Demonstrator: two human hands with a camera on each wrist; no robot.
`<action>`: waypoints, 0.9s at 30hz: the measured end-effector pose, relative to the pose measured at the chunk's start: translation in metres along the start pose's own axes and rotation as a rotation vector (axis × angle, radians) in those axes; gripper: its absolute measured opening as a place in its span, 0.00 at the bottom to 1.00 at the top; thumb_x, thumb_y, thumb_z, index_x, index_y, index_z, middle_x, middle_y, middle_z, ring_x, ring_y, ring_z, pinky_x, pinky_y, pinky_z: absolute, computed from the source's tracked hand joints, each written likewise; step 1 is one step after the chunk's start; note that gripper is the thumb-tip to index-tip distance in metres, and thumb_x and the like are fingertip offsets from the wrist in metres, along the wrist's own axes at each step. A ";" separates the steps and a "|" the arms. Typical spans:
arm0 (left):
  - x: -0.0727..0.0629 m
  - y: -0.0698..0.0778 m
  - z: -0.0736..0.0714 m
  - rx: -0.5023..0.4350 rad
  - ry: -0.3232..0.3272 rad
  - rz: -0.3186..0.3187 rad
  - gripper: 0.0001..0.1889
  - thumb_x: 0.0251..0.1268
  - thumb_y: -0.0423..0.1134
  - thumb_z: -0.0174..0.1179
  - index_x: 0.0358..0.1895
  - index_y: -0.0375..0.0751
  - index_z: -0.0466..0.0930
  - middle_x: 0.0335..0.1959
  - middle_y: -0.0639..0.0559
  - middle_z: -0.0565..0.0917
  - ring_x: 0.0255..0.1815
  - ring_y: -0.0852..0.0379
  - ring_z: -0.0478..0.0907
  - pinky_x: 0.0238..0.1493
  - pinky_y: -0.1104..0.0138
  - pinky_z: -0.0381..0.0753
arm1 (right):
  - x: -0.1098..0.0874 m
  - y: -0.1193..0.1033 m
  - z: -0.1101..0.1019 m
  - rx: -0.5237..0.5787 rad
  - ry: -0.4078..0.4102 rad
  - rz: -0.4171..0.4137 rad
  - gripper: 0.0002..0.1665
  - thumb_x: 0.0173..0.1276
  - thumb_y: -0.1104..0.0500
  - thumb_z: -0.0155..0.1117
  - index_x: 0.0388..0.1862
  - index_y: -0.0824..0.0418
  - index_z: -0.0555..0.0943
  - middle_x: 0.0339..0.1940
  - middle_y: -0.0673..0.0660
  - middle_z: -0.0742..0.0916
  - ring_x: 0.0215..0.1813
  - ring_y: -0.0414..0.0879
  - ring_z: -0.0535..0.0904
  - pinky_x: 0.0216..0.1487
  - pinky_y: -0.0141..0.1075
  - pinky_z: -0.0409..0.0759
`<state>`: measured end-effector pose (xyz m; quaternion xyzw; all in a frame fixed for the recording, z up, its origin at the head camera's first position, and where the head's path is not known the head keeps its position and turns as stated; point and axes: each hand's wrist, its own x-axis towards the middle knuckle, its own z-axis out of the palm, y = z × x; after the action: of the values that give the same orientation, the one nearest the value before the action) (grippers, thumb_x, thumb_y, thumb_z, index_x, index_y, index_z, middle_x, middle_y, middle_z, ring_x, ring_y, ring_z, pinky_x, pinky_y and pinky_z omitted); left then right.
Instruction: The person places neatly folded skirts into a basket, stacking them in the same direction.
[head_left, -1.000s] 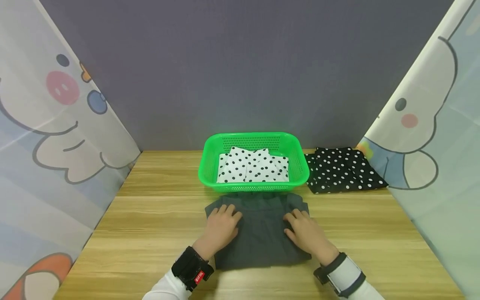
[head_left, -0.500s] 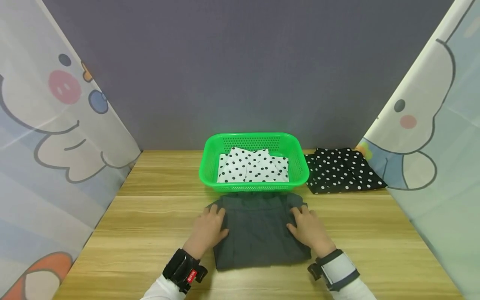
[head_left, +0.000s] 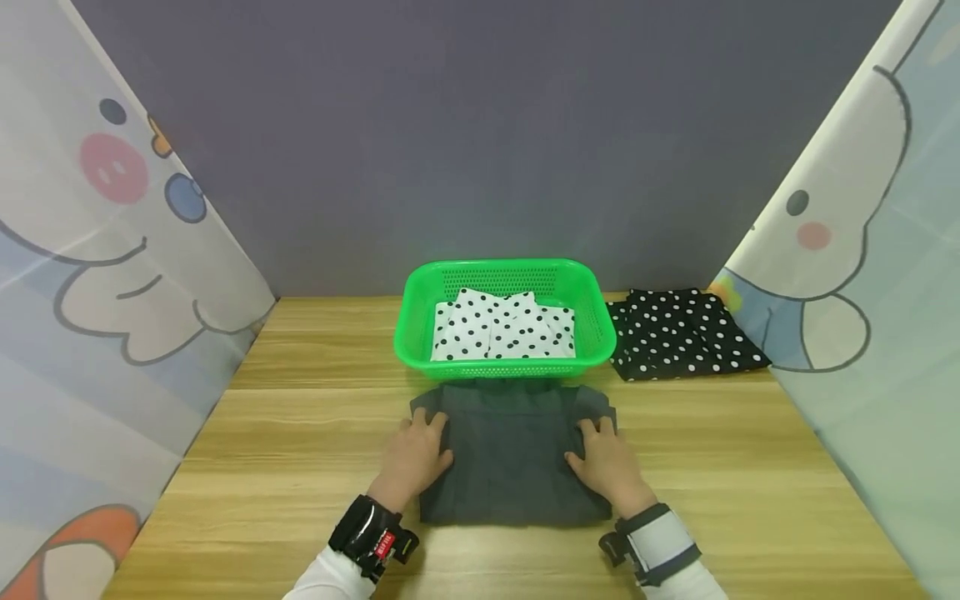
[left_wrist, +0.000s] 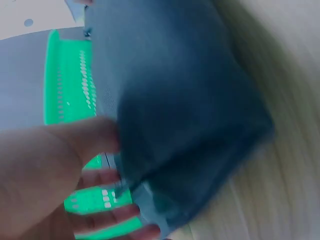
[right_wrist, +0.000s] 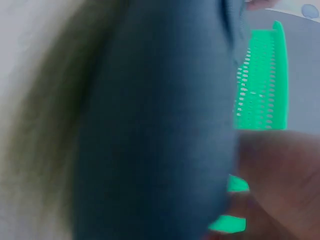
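I see left hand [head_left: 408, 462] and right hand [head_left: 611, 468], half-curled, pinching the dark cloth [head_left: 513, 471] between them | left farther out than a second ago | both sides now held

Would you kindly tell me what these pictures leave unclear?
Head view: what lies under the white dotted cloth in the green basket, hidden by that cloth.
Right wrist view: how far the right hand reaches behind the dark cloth, which hides it.
Left wrist view: the dark cloth's fine texture, blurred.
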<state>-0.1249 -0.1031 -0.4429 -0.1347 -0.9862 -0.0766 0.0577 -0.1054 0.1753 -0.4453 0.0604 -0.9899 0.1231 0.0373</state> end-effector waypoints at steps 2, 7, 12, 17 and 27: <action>0.001 0.003 -0.002 -0.010 0.008 -0.033 0.27 0.46 0.47 0.67 0.50 0.38 0.75 0.40 0.36 0.76 0.32 0.42 0.77 0.22 0.55 0.76 | 0.000 0.000 -0.002 0.004 0.013 0.022 0.32 0.53 0.53 0.69 0.50 0.74 0.73 0.42 0.74 0.75 0.37 0.68 0.75 0.37 0.54 0.76; 0.004 0.008 -0.004 -0.020 -0.016 -0.105 0.28 0.44 0.47 0.69 0.50 0.39 0.75 0.38 0.36 0.76 0.29 0.41 0.77 0.21 0.55 0.75 | 0.001 -0.003 -0.009 0.032 -0.035 0.065 0.34 0.54 0.53 0.68 0.52 0.76 0.71 0.44 0.76 0.74 0.37 0.70 0.75 0.37 0.56 0.75; 0.006 0.007 -0.004 -0.059 -0.101 -0.113 0.30 0.43 0.47 0.69 0.53 0.39 0.74 0.40 0.33 0.77 0.30 0.39 0.78 0.25 0.54 0.76 | 0.002 -0.006 -0.009 0.082 -0.100 0.098 0.34 0.55 0.53 0.67 0.53 0.75 0.71 0.45 0.76 0.74 0.40 0.71 0.74 0.39 0.58 0.74; 0.008 0.006 -0.004 -0.097 -0.147 -0.101 0.32 0.42 0.46 0.70 0.54 0.37 0.72 0.39 0.31 0.78 0.32 0.38 0.78 0.31 0.52 0.77 | 0.004 -0.010 -0.007 0.088 -0.090 0.089 0.34 0.55 0.53 0.67 0.53 0.76 0.71 0.44 0.76 0.74 0.40 0.72 0.73 0.42 0.59 0.72; 0.010 0.012 -0.004 -0.163 -0.207 -0.131 0.35 0.37 0.46 0.73 0.52 0.32 0.72 0.37 0.32 0.78 0.36 0.38 0.76 0.35 0.52 0.75 | 0.007 -0.015 -0.005 0.132 -0.124 0.095 0.38 0.54 0.53 0.67 0.54 0.79 0.69 0.46 0.79 0.72 0.46 0.76 0.70 0.47 0.62 0.70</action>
<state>-0.1312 -0.0898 -0.4355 -0.0815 -0.9841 -0.1458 -0.0608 -0.1100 0.1615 -0.4360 0.0232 -0.9817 0.1858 -0.0341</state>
